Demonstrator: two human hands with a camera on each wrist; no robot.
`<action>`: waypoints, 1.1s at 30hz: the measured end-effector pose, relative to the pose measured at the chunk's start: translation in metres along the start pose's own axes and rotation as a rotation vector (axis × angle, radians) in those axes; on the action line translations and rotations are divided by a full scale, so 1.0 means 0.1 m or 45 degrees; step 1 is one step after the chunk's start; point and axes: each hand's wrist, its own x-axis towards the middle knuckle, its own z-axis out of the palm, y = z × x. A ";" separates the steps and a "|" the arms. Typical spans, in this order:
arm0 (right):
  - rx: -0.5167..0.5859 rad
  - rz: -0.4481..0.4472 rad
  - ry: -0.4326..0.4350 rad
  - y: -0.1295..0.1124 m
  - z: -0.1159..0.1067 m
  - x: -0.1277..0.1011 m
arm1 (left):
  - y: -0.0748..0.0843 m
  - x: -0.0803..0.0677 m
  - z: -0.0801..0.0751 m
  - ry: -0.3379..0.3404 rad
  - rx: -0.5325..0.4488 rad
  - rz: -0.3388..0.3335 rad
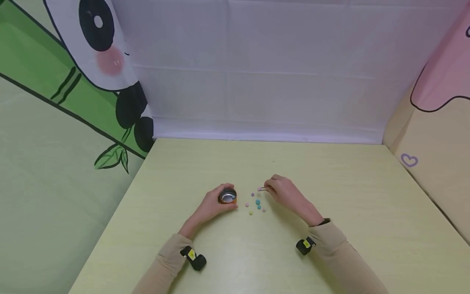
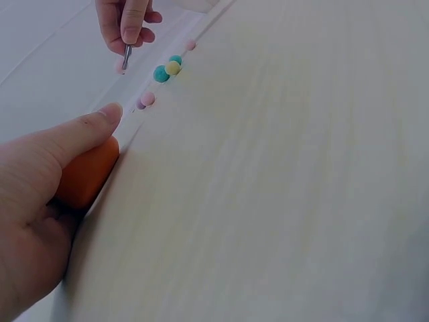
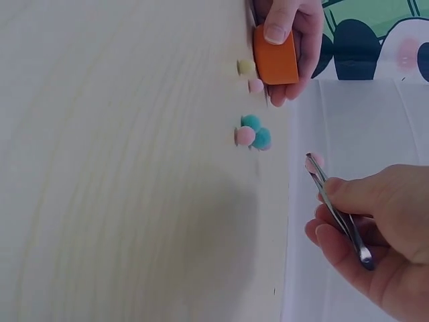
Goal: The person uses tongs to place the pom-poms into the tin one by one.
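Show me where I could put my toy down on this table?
Bare table lies behind the hands toward the white curtain, and out to both side edges. It is crowded between the left hand holding the orange cup and the right hand, where the little balls sit.

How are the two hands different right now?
The left hand wraps round a short orange cup standing on the table; the right hand pinches thin metal tweezers. The left hand's fingers curl wide around the cup, while the right hand's fingers squeeze close together. The tweezers' tips grip a pink ball. Both hands rest low beside the little coloured balls.
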 end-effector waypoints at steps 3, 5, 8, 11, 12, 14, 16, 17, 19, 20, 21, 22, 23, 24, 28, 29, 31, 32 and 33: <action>-0.004 -0.012 0.003 -0.05 0.01 0.03 | -0.01 -0.02 -0.02 -0.004 0.001 -0.004; -0.012 -0.015 0.005 -0.07 0.03 0.04 | -0.01 -0.03 -0.03 -0.006 0.001 -0.003; -0.011 -0.017 0.008 -0.12 0.05 0.06 | -0.03 -0.04 -0.04 -0.008 0.007 0.002; 0.008 -0.020 0.015 -0.17 0.06 0.08 | -0.04 -0.05 -0.05 -0.010 0.011 0.005; 0.009 -0.024 0.017 -0.19 0.07 0.08 | -0.05 -0.06 -0.06 -0.010 0.011 0.005; 0.014 -0.030 0.017 -0.22 0.08 0.09 | -0.06 -0.07 -0.06 -0.010 0.012 0.007; 0.009 -0.036 0.016 -0.25 0.10 0.10 | -0.06 -0.08 -0.07 -0.011 0.013 0.011; 0.005 -0.039 0.018 -0.26 0.10 0.11 | -0.06 -0.09 -0.08 -0.011 0.015 0.013; 0.008 -0.039 0.014 -0.29 0.11 0.12 | -0.07 -0.10 -0.09 -0.013 0.018 0.018; 0.002 -0.044 0.016 -0.31 0.12 0.13 | -0.07 -0.10 -0.09 -0.014 0.017 0.021; -0.003 -0.049 0.017 -0.32 0.12 0.13 | -0.08 -0.11 -0.10 -0.015 0.020 0.024; -0.007 -0.053 0.019 -0.34 0.13 0.14 | -0.08 -0.11 -0.10 -0.016 0.022 0.025; -0.007 -0.057 0.020 -0.36 0.13 0.14 | -0.09 -0.11 -0.11 -0.016 0.023 0.027; -0.006 -0.060 0.020 -0.38 0.13 0.15 | -0.09 -0.12 -0.11 -0.016 0.023 0.028; -0.008 -0.067 0.022 -0.44 0.14 0.16 | -0.11 -0.13 -0.13 -0.020 0.027 0.036; -0.005 -0.068 0.022 -0.46 0.15 0.17 | -0.11 -0.13 -0.13 -0.023 0.029 0.038; -0.008 -0.072 0.022 -0.48 0.16 0.17 | -0.11 -0.14 -0.14 -0.028 0.030 0.042; -0.006 -0.074 0.022 -0.50 0.16 0.17 | -0.11 -0.15 -0.15 -0.030 0.031 0.043; -0.005 -0.076 0.022 -0.51 0.17 0.18 | -0.12 -0.15 -0.15 -0.032 0.030 0.043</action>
